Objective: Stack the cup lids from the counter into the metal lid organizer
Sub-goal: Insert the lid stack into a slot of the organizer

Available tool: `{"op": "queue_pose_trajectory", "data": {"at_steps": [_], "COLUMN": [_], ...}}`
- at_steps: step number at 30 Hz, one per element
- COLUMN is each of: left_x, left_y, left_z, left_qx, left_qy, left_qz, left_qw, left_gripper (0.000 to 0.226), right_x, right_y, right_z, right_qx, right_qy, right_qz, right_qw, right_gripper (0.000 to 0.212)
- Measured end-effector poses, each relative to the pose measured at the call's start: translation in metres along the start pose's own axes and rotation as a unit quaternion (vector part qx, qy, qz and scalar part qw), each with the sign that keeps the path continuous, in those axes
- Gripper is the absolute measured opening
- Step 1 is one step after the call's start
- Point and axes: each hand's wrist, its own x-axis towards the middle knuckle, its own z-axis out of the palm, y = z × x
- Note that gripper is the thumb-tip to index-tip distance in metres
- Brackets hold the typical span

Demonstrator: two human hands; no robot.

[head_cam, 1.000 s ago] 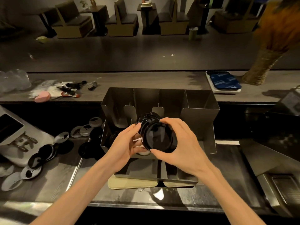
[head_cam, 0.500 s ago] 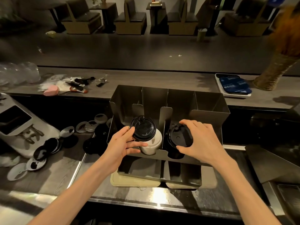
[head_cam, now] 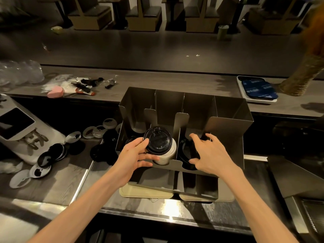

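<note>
Now my left hand (head_cam: 135, 155) pinches a black lid (head_cam: 157, 140) atop the white stack (head_cam: 166, 155) in the organizer (head_cam: 228, 123). At three o'clock, my right hand (head_cam: 212, 155) hovers, fingers spread, hiding part of a dark lid stack (head_cam: 185, 153); its count is unclear.

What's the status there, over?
Left hand holds the black lid on the white stack. Right hand open over black lids in the metal organizer. More lids wait on the counter.

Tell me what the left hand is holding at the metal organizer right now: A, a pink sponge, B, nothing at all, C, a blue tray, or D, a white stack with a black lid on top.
D: the left hand holds the white stack, topped by a black lid, at a middle slot of the metal organizer.
</note>
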Motion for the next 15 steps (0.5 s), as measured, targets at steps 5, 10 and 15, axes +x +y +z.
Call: {"op": "queue_pose_trajectory", "data": {"at_steps": [5,10,15], "left_x": [0.002,0.000,0.000], "left_y": [-0.003,0.000,0.009], "left_z": [0.004,0.009,0.005], "left_qx": [0.003,0.011,0.040], "left_qy": [-0.013,-0.027,-0.023], "left_qz": [-0.001,0.016,0.031], "left_qw": [1.000,0.999,0.998], "left_gripper": [0.032,0.026,0.027], "right_x": [0.006,0.015,0.000], "right_y": [-0.007,-0.004,-0.007], "right_z": [-0.006,-0.016,-0.025], "right_qx": [0.019,0.024,0.057], "right_qy": [-0.079,-0.106,-0.066], "right_qz": [0.006,0.016,0.000], "right_qw": [0.997,0.994,0.996], "right_gripper": [0.091,0.087,0.087]}}
